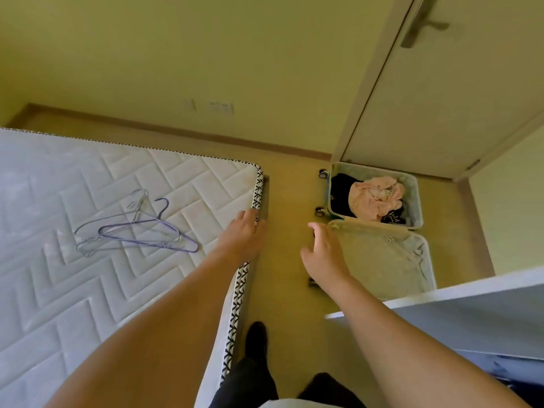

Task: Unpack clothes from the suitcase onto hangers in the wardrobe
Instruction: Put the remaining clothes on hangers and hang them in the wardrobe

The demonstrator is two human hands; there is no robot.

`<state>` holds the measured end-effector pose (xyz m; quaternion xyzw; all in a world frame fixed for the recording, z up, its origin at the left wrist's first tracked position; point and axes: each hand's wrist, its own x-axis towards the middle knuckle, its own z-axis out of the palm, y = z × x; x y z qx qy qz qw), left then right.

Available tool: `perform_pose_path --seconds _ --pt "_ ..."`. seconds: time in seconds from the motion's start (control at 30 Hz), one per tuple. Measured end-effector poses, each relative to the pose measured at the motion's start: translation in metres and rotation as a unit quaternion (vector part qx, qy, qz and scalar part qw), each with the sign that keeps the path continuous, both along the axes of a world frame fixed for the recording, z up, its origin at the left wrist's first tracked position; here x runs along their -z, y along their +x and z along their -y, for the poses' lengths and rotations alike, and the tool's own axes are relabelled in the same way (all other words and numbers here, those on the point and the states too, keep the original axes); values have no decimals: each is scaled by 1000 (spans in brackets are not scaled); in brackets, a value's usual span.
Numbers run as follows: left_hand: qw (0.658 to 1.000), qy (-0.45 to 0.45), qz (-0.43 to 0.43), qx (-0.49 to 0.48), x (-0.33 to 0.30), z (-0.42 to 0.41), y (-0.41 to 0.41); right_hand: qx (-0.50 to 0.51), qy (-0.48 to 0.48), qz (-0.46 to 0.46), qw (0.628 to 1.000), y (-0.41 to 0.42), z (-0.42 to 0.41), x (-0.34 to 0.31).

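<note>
An open pale green suitcase (419, 201) lies on the floor by the door. Its far half holds a crumpled pink garment (372, 198) on top of dark clothes (341, 187); its near half (379, 257) shows only lining. Several wire hangers (135, 231), purple and silver, lie on the bare white mattress (59, 290) at the left. My left hand (243, 234) reaches forward over the mattress edge, fingers relaxed, holding nothing. My right hand (322, 254) hovers open beside the suitcase's near left corner, fingers spread.
A closed door (426, 98) with a lever handle stands behind the suitcase. A white and blue panel (471, 316) juts in at the lower right. My dark-socked feet (256, 340) stand on the yellow floor strip between the bed and the suitcase.
</note>
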<state>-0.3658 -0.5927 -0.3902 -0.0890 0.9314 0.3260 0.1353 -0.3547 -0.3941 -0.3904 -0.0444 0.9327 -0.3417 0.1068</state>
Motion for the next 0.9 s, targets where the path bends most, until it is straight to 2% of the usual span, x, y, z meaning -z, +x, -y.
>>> perform_pose_path --seconds 0.27,0.43,0.67,0.9 --pt "996 20 37 80 -10 -34 -127 81 1 26 996 -106 -12 -5" --pt "988 -10 54 142 -12 -71 -191 143 -5 53 988 -159 -37 6" --pt "955 -44 81 281 -1 -135 -298 267 -13 97 959 -226 -88 21" --pt "918 -59 92 382 38 -207 -445 375 3 104 921 -340 -145 42"
